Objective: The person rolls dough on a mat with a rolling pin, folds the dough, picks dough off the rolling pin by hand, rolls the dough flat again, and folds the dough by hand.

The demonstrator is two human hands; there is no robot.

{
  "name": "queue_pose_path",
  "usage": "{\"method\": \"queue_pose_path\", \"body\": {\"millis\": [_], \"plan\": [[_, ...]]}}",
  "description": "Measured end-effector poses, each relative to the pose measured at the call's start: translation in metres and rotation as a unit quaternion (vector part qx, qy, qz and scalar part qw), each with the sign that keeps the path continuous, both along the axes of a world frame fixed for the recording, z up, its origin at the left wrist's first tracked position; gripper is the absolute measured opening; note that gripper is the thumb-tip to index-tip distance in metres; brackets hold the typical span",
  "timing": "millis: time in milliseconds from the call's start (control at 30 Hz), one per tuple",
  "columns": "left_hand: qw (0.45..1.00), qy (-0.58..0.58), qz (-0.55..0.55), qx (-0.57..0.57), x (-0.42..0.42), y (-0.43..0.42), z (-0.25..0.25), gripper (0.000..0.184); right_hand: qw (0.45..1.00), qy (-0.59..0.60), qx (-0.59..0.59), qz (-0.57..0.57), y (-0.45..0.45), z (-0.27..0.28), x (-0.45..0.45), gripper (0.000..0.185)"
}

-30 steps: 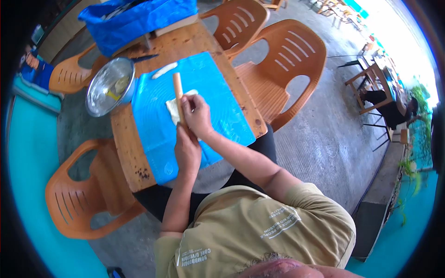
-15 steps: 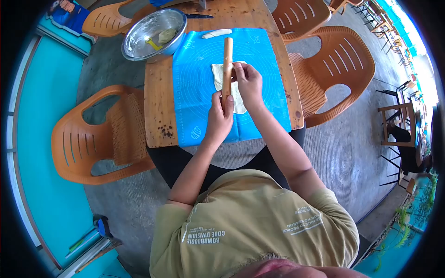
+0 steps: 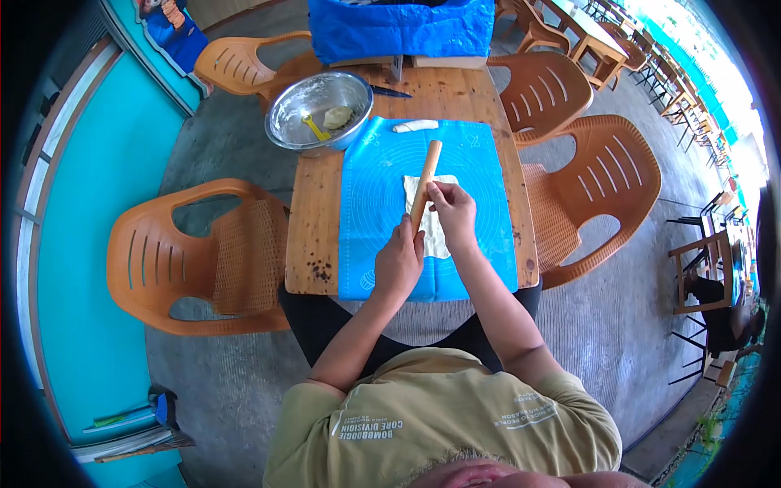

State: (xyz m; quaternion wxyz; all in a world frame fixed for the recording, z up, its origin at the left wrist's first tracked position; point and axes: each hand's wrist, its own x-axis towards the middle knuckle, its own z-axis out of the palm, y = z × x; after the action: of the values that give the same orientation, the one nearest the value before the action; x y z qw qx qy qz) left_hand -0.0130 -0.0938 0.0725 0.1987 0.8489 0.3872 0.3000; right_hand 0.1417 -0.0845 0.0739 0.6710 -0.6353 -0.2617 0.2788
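Note:
A wooden rolling pin (image 3: pixel 429 175) is held at a slant over a flat sheet of dough (image 3: pixel 438 236) on a blue silicone mat (image 3: pixel 374 220). My left hand (image 3: pixel 399 259) is closed around the pin's near end. The fingers of my right hand (image 3: pixel 454 215) are pinched together against the pin's right side, about midway along. What they pinch, if anything, is hidden. A rolled piece of dough (image 3: pixel 415 126) lies near the mat's far edge.
A metal bowl (image 3: pixel 281 122) at the far left holds a dough lump (image 3: pixel 338 117) and a yellow tool (image 3: pixel 314 128). Behind it lies a dark knife (image 3: pixel 390 92). A blue cover (image 3: pixel 399 37) stands at the wooden table's far end. Orange chairs (image 3: pixel 195 268) flank the table.
The view has tilted upward, bringing the blue cover into sight. The rolling pin's far end leans more to the right. Both hands stay at the pin.

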Motion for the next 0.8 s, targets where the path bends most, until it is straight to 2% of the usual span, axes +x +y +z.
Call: {"method": "queue_pose_path", "body": {"millis": [167,300,367,433,467,533,567,667,733,800], "plan": [[0.998,0.055,0.004,-0.01,-0.003,-0.001,0.008,0.048,1.0,0.025,0.018,-0.003,-0.001,0.001,0.003,0.02],[0.999,0.028,-0.003,0.016,-0.007,-0.001,0.003,0.048,0.994,0.102,0.033,0.018,-0.002,-0.004,0.004,0.021],[1.0,0.02,-0.004,0.015,-0.008,0.0,0.0,0.048,0.994,0.097,0.035,0.023,-0.002,-0.004,0.003,0.02],[0.997,-0.051,-0.011,0.063,-0.009,0.001,-0.005,0.047,0.994,0.094,0.034,0.031,-0.002,-0.006,0.001,0.018],[0.997,-0.052,-0.009,0.062,-0.009,0.001,-0.007,0.047,0.993,0.097,0.05,0.032,0.0,-0.007,0.002,0.018],[0.992,-0.085,-0.027,-0.085,-0.009,0.0,0.004,0.044,0.992,0.103,0.059,0.031,0.002,-0.007,0.004,0.017],[0.992,-0.08,-0.027,-0.096,-0.01,-0.002,0.007,0.044,0.994,0.076,0.074,0.026,0.004,-0.009,0.005,0.016],[0.954,-0.14,-0.048,-0.259,-0.011,-0.003,0.022,0.036,0.997,-0.005,0.08,0.005,0.0,0.002,0.001,0.016],[0.953,-0.191,-0.074,-0.223,-0.01,-0.006,0.017,0.036,0.995,-0.094,0.03,-0.003,-0.002,-0.005,0.006,0.018],[0.938,-0.214,-0.082,-0.259,-0.012,-0.006,0.017,0.037,0.996,-0.076,0.041,0.002,-0.005,-0.009,0.013,0.019]]}}
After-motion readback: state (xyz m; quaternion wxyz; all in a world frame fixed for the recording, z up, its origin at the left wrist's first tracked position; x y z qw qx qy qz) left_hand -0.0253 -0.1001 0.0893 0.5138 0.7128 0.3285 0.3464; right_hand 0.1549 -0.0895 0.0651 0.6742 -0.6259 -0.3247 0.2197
